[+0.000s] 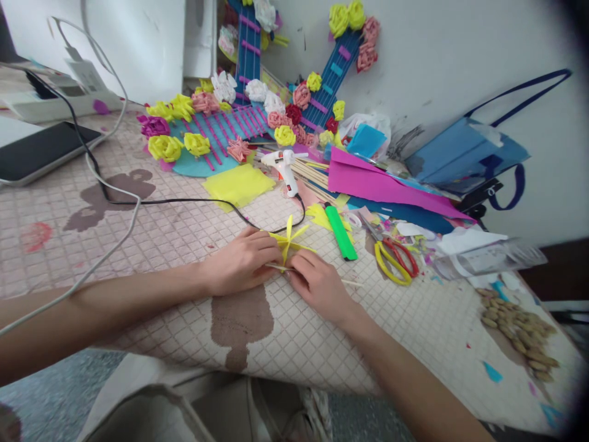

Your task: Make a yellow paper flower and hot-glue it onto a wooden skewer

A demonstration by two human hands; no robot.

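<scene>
Pinching a thin pale stick (280, 267) in the fingers of the right hand (319, 282); curling the left hand (246, 258) alongside, hard to tell around what; touching, between both hands' fingertips, a star of narrow yellow strips (288, 240); farther off, facing a white plastic glue gun (285, 170)

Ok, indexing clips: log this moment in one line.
left hand: at yellow strips | right hand: on stick | glue gun: beyond hands

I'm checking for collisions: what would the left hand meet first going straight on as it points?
The left hand would probably meet the yellow star-shaped piece right beside it first, though depth is unclear.
</scene>
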